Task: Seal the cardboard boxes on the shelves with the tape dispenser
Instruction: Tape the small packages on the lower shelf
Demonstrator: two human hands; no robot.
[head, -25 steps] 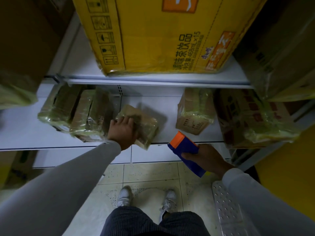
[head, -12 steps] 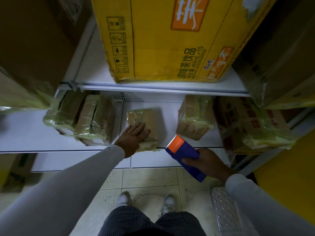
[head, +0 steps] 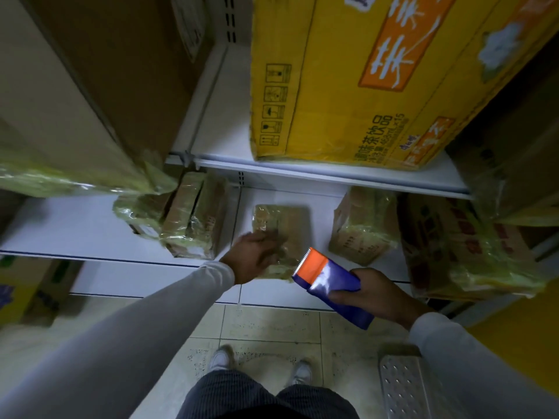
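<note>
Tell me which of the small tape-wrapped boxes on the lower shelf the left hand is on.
The flat box in the middle of the lower shelf: the left hand rests on its near end. The boxes on either side go untouched.
</note>
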